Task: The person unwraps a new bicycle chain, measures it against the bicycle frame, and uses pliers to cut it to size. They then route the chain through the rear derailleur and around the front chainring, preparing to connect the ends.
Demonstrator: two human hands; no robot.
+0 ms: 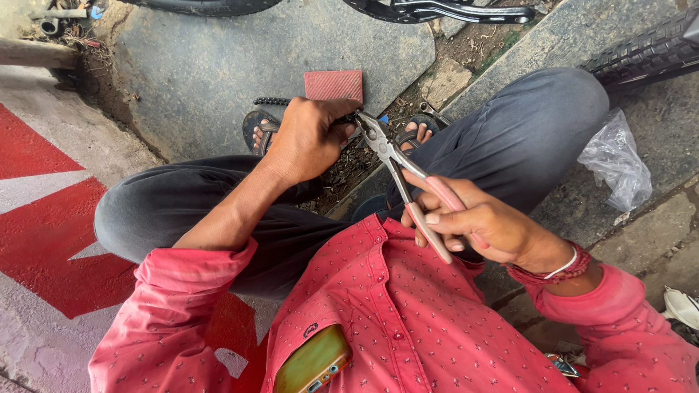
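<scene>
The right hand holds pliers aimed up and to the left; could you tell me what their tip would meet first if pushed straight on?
The pliers in the right hand already reach the left hand; straight on, they likely meet its fingers and whatever small part it pinches.

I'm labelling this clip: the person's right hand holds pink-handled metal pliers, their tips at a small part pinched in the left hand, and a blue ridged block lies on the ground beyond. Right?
One detail is off: the ridged rectangular block is red, not blue, as the head view shows. The rest stands: the right hand holds the pink-handled metal pliers, their tips at the small part in the left hand.
</scene>
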